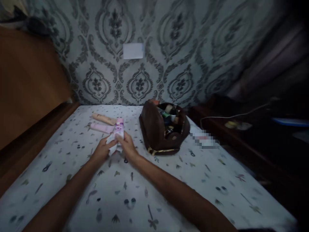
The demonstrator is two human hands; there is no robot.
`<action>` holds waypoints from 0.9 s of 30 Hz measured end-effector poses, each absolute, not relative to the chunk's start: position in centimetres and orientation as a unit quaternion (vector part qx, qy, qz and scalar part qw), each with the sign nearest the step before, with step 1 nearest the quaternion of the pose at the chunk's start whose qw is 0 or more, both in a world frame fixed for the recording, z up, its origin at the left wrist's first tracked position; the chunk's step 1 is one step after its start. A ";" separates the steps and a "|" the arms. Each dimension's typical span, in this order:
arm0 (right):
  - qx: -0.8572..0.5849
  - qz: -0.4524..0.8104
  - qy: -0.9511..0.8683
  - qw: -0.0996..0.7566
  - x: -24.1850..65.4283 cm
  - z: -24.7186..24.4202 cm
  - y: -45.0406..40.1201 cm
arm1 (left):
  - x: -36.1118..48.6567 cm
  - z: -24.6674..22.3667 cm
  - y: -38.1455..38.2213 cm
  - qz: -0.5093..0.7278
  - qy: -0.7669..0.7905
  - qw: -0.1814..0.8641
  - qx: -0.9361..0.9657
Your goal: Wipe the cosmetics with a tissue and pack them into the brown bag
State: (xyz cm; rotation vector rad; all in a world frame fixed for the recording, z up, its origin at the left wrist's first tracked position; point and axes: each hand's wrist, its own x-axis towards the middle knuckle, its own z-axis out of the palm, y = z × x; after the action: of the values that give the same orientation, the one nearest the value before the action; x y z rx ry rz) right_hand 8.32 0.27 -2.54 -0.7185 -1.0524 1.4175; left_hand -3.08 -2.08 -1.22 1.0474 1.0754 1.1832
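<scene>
In the head view, my right hand (129,146) is closed around a pink and lilac squeeze tube (119,126) with a small printed figure, its pink end pointing away from me. My left hand (102,149) grips a crumpled white wipe (112,149) pressed against the lower part of that tube. Some of the fingers are hidden behind the wipe. Just beyond, a beige tube (103,118) and a paler pink tube (100,127) lie side by side on the patterned white sheet (130,180). To the right stands a dark brown bag (153,129), unzipped, with several bottles and tubes inside.
A blurred-out white item (204,138) lies by the sheet's right edge. Dark furniture with a pale cable (231,116) is at the right. A wooden panel (29,77) borders the left side, and a patterned wall (145,25) closes the back.
</scene>
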 end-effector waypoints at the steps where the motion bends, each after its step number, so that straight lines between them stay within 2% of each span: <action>1: -0.305 0.593 -0.467 0.580 8.2 -2.7 0.1 | -3.0 -1.1 -2.1 0.502 0.475 0.576 0.436; 5: -0.310 0.551 -0.524 0.571 8.3 -2.4 -0.3 | -2.7 -0.6 -2.3 0.482 0.513 0.569 0.425; 15: -0.346 0.461 -0.567 0.589 10.8 -0.4 -1.3 | -3.0 -1.3 -2.5 0.415 0.470 0.602 0.495; 22: -0.377 0.374 -0.655 0.537 11.8 -0.3 -3.0 | -2.3 -0.5 -3.3 0.448 0.518 0.589 0.428; 27: -0.376 0.354 -0.668 0.536 12.8 -0.8 -4.1 | -3.2 -1.2 -3.0 0.453 0.526 0.573 0.435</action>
State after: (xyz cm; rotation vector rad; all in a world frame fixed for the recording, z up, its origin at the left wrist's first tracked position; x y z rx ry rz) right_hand 12.82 -4.07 -0.79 -0.8958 -1.5905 0.8431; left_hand -3.22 -3.04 -1.24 1.0199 1.2330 1.0626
